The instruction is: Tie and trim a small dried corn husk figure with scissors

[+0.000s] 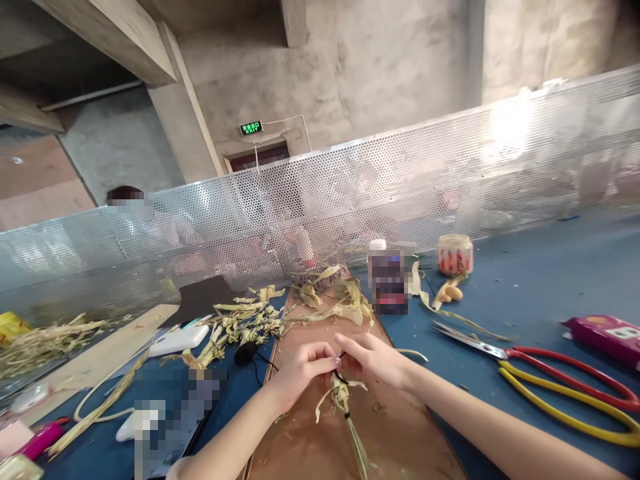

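My left hand (pixel 304 372) and my right hand (pixel 369 359) meet over the brown board, fingertips pinched close together. Between them runs black thread (pixel 341 379), looped at the upper end of a small dried-husk bundle (pixel 341 399). The bundle lies below my fingers, with a second dark tie round its middle and pale green stalks pointing toward me. Short husk strips stick out at its sides. My fingers partly hide where the thread ends are gripped. A black thread ball (pixel 245 354) rests left of my left hand, a strand trailing from it.
Red-and-yellow-handled scissors (pixel 500 353) lie right of the board (pixel 310 443). Dried husks (pixel 350 303) are heaped at its far end. Beyond stand a white-capped bottle (pixel 377 245) and a jar (pixel 455 255). A perforated metal screen (pixel 270 207) crosses behind; a person sits past it.
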A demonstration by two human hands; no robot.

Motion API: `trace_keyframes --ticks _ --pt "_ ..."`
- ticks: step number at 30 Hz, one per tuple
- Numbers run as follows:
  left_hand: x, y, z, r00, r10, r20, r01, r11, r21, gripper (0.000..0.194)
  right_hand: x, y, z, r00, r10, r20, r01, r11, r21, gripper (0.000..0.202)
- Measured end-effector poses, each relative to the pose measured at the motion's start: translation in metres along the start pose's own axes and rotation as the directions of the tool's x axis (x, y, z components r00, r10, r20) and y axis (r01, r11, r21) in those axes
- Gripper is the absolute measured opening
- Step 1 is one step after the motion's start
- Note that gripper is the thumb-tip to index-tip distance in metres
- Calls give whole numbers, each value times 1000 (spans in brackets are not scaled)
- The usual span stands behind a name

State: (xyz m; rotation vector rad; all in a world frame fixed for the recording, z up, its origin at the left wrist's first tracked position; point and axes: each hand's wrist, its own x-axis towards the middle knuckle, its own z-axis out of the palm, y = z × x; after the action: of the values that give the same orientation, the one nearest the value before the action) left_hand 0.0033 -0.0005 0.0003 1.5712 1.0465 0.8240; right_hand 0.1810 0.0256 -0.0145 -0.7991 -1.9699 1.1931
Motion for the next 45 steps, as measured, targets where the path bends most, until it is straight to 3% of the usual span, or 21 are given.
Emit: trace_keyframes --ticks 5,8,12,21,27,32,38,45 --pt "0 0 0 999 16 28 -16 1000 10 13 3 3 1 987 -135 84 139 990 -38 46" --pt "0 1 -1 999 16 47 -15 1000 -16 13 2 2 -2 987 -141 79 142 990 -10 42" --pt "0 0 -3 996 -35 79 40 998 -53 16 2 2 -2 987 -157 26 158 987 -43 33" --pt "3 -5 -4 999 -47 19 48 997 -66 12 1 1 -4 978 -191 -85 172 966 -191 9" --pt "2 -4 -1 999 -32 -26 32 999 -20 12 2 2 -5 983 -167 -82 150 973 -176 15" --pt "1 -6 -2 998 7 -65 -4 998 57 13 5 2 -8 966 -234 -114 214 962 -168 19" --pt "3 -7 -2 999 38 -32 -39 998 -39 19 8 7 -11 957 -250 -147 235 965 -118 11" --pt "-1 -2 0 998 60 9 -60 998 -31 16 7 7 -13 974 -224 -41 220 971 -93 9"
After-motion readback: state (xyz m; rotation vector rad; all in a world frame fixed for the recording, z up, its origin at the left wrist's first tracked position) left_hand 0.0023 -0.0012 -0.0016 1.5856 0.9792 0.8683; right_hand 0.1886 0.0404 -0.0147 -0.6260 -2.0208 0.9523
